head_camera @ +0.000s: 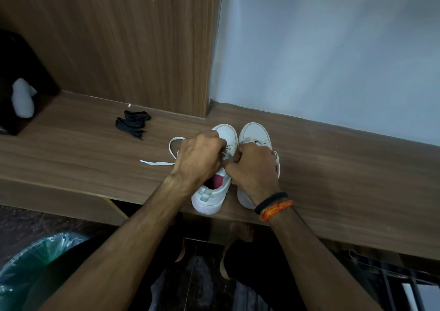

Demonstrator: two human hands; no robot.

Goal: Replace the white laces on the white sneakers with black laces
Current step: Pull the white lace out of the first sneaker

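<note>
A: Where's the pair?
B: Two white sneakers (215, 191) side by side on desk (333, 168), toes to wall.
A: Hands?
B: Left hand (198, 158) & right hand (254, 168) both curled over left shoe, fingers pinching white lace (157, 162); loose end trails left.
A: Black laces (133, 122)?
B: Bundled, well apart, far left.

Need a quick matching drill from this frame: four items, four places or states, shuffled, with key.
Items:
1. black laces
2. left sneaker
3. white lace end
4. right hand

States:
A. wrist with black and orange bands
B. trailing loose on the shelf
C. pink lining showing
D. bundled, untouched, far left of the shoes

Pairs: 1-D, 2-C, 3-B, 4-A
</note>
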